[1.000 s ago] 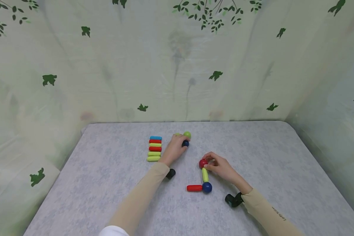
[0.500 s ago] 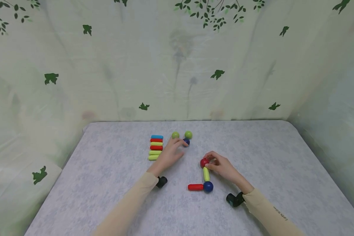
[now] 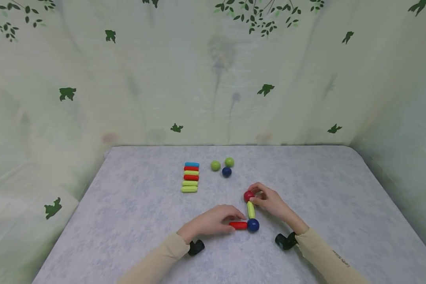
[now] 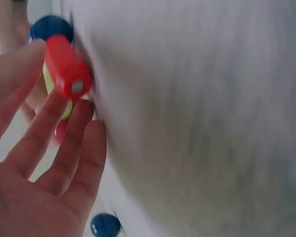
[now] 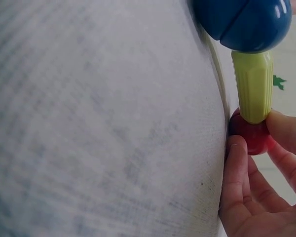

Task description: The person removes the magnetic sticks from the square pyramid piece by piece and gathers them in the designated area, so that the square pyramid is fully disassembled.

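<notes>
On the table lies a joined piece: a red ball (image 3: 248,196), a yellow-green rod (image 3: 251,210), a blue ball (image 3: 253,225) and a red rod (image 3: 238,225). My right hand (image 3: 271,203) holds the red ball between thumb and fingers, clearly so in the right wrist view. Around the red rod's free end hovers my left hand (image 3: 213,223), its thumb on the near side and its fingers beyond. In the left wrist view those fingers look fairly straight beside the red rod (image 4: 69,71); whether they touch it is hard to tell.
Farther back, two green balls (image 3: 215,165) and a loose blue ball (image 3: 227,172) sit together. To their left a column of several rods (image 3: 191,177) in blue, red and yellow-green lies stacked side by side. A patterned curtain (image 3: 198,79) rises behind the table.
My left hand has let go of the blue ball at the back, leaving it beside the green balls, and has come toward me to the red rod. My right hand stays on the red ball.
</notes>
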A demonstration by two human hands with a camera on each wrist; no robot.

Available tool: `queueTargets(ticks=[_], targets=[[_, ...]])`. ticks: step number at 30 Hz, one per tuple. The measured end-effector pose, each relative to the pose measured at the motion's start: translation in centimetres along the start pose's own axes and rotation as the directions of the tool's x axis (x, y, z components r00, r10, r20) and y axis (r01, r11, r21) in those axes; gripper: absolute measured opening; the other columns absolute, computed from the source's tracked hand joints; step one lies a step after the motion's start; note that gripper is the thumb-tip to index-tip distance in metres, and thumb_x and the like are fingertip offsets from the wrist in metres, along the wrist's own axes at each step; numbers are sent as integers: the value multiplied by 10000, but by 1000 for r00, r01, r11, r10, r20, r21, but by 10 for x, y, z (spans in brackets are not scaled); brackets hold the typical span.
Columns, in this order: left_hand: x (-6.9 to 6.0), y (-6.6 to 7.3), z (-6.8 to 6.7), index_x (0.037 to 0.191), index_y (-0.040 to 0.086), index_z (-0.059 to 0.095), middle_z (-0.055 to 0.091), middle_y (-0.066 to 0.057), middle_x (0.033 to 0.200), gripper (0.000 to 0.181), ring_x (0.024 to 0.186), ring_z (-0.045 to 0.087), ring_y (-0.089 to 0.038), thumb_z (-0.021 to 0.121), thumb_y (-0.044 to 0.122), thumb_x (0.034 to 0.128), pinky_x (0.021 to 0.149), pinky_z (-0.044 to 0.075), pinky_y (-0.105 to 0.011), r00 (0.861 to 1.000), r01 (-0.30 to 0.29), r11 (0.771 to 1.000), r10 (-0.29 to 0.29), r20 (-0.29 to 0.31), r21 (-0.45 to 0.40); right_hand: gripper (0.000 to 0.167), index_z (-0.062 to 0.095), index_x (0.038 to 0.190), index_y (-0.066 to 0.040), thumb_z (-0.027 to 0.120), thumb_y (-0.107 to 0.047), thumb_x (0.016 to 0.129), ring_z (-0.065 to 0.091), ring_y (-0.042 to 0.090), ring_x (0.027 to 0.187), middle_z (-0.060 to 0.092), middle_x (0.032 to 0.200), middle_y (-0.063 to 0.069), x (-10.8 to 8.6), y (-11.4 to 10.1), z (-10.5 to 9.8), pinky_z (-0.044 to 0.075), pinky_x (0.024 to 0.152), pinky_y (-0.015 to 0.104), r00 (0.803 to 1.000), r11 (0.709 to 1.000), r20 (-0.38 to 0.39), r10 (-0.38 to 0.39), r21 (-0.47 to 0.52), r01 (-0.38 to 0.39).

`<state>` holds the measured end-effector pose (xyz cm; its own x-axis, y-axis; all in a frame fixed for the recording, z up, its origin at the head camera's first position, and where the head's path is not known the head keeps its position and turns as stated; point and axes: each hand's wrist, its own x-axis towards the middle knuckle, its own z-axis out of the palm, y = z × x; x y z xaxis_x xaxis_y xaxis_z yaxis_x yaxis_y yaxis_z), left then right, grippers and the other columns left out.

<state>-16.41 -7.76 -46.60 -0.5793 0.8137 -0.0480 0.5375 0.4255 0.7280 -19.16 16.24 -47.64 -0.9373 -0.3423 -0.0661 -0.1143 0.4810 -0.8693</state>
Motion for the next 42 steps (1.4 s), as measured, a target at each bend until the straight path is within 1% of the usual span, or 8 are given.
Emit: queueTargets(ticks=[4,7,14,22,28,32,36,42], targets=[[3,7,8,1284,160,586,602,69,1197,407,1022,519,-42,681,103,893,888,423,-203,1000,-1,990,1,0,141,261,569,1170,-103,640,-143,922,568,211,832,588,1139,115,-2,-1,-1,455,676,339,1000,1000,2,-18,16,18],[4,11,11,1279,176,578,606,66,1173,399,1010,522,-45,671,95,899,887,429,-208,1000,18,983,-15,-18,180,255,571,1167,-113,638,-154,924,568,211,835,586,1143,114,-2,-2,-1,456,690,336,1000,1000,10,-15,15,15],[5,12,14,1186,189,633,613,85,1077,304,968,532,-34,669,97,898,872,426,-192,998,-8,969,24,-60,249,234,571,1150,-121,634,-146,926,564,209,826,588,1126,103,-1,1,-1,461,705,333,1000,1000,7,-9,-2,9],[2,13,14,1181,212,663,538,83,884,315,751,466,-44,642,84,894,655,398,-147,996,-1,969,24,-91,245,237,574,1151,-122,637,-163,927,564,208,826,587,1137,107,-2,0,-1,451,697,335,1000,1000,3,-2,6,2],[-6,8,9,1214,214,639,547,91,937,331,802,494,-56,631,80,911,714,437,-165,990,48,986,-26,-139,162,239,573,1160,-135,627,-134,927,554,195,823,592,1135,93,-2,-2,0,457,710,327,1000,1000,-8,6,-20,-6],[-16,1,1,1211,199,623,570,74,1005,314,875,515,-81,629,85,919,797,464,-224,978,104,985,-77,-191,135,300,562,1231,-124,611,-126,936,553,195,820,586,1142,109,-2,-1,1,454,699,328,1000,1000,-5,9,-26,-9],[-29,-9,-9,1183,188,628,564,64,1039,286,925,516,-104,632,83,917,843,472,-276,962,150,976,-107,-252,158,291,581,1228,-119,603,-118,938,541,196,808,584,1139,117,-2,-1,0,439,670,325,1000,1000,-12,25,-12,-25],[-50,-27,-27,1121,154,658,527,44,1004,284,927,505,-130,645,-2,884,823,478,-312,927,186,959,-99,-362,214,253,595,1182,-110,612,-111,930,547,197,791,584,1133,126,-4,-2,0,440,661,324,999,999,-28,39,20,-38]])
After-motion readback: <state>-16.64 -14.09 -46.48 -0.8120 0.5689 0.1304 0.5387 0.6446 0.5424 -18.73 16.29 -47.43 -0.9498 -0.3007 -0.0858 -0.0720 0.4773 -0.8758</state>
